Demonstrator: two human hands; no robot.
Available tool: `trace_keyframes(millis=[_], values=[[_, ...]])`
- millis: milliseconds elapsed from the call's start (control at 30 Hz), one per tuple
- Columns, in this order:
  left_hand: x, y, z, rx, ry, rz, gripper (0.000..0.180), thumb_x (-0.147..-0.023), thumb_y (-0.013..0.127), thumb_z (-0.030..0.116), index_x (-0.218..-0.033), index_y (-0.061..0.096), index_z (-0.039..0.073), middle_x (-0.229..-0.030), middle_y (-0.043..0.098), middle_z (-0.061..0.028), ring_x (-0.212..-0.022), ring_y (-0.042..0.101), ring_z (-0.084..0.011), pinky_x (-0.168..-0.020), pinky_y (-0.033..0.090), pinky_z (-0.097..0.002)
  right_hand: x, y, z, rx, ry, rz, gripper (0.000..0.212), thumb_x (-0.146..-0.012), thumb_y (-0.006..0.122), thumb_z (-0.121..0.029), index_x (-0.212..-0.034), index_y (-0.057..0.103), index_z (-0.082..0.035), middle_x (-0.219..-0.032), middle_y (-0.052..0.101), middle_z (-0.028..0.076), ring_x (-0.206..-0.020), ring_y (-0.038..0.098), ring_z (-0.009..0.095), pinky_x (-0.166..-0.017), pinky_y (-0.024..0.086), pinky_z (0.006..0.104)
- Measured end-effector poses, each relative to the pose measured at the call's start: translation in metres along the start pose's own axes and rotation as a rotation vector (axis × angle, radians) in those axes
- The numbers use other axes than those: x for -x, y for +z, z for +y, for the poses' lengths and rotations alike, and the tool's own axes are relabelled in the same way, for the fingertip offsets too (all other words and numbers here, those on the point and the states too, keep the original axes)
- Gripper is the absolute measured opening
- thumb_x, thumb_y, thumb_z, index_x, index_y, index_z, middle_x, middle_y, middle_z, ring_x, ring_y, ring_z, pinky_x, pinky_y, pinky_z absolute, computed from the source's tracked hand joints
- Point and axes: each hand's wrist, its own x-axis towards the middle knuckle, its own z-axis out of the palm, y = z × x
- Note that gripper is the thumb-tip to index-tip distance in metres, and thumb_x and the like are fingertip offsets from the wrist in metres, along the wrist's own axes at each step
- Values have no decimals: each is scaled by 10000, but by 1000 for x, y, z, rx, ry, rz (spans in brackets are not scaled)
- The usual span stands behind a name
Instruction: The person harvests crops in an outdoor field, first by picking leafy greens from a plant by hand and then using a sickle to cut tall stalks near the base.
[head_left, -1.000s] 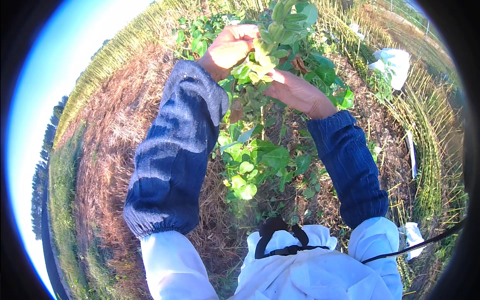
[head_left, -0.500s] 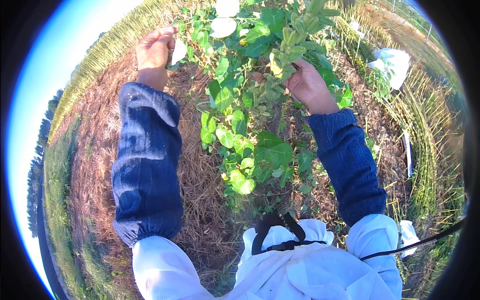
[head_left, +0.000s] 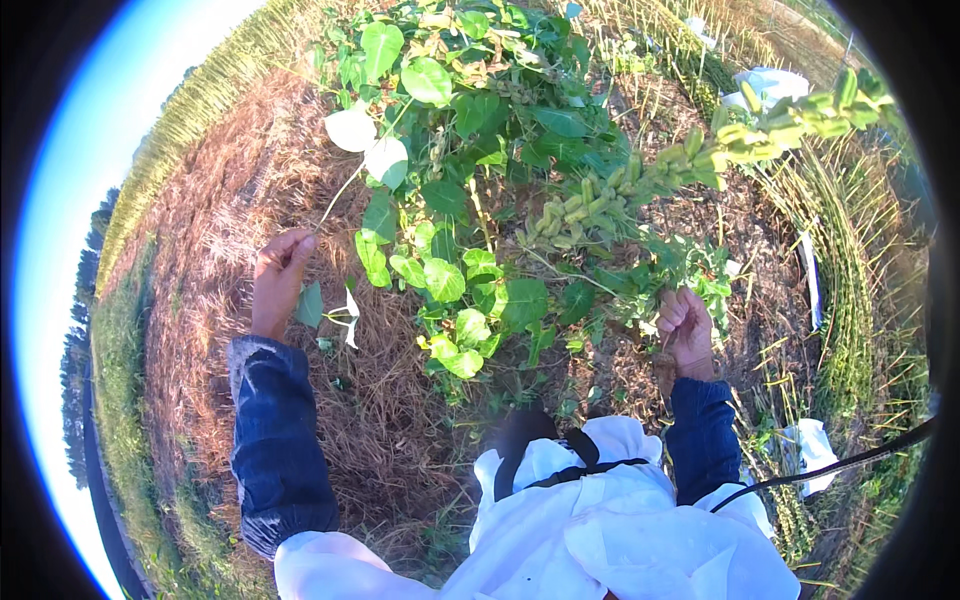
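My left hand is closed, thumb against fingers, on a thin pale vine stem. This vine runs up to broad leaves turned pale side up; more leaves of it hang below the hand. My right hand is closed in a pinch at the right side of the leafy clump, beside small green leaves; what its fingers hold is hidden. Between the hands grows a tangle of heart-shaped green leaves. A stalk thick with green pods, like sesame, slants to the far right above my right hand.
Dry straw covers the ground on the left. Cut stalks lie in rows on the right, with a white bag at the far right and white sheeting nearer. A black strap crosses at lower right.
Both hands have come nearer to me, the right one also moving right. The vine now stretches out from my left hand. The pod stalk has swung over toward the right.
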Motion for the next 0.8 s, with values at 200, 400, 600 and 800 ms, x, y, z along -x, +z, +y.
trace_keyframes(millis=[200, 400, 600, 800], values=[[19, 101, 73, -713, 680, 342, 354, -785, 574, 21, -1135, 552, 69, -1090, 581, -77, -1018, 547, -266, -846, 417, -371, 91, -16, -39, 87, 27, 89, 185, -974, 454, -270, -884, 466, -109, -552, 353, -34, -467, 402, 93, -460, 400, 248], [128, 208, 127, -327, 862, -106, 471, -709, 625, 35, -1176, 564, 66, -1207, 512, -128, -1013, 508, -329, -855, 385, -424, 123, 49, -36, 215, -85, -173, 265, -981, 399, -300, -857, 476, -79, -732, 539, 82, -903, 605, 288, -883, 462, 459], [165, 228, 150, -234, 787, -108, 417, -679, 616, 24, -1094, 600, 58, -1103, 570, -58, -958, 521, -268, -796, 386, -388, 97, 161, -34, 612, 50, -672, 298, -976, 423, -291, -967, 577, -35, -1005, 601, 169, -1089, 546, 332, -992, 386, 466], [124, 178, 79, 291, 412, 167, 28, -869, 550, 32, -881, 569, 15, -839, 615, -99, -760, 600, -202, -675, 483, -301, 27, 189, -10, 1089, -123, -759, 247, -953, 474, -188, -1105, 567, -17, -1112, 592, 152, -1124, 542, 257, -860, 497, 371]])
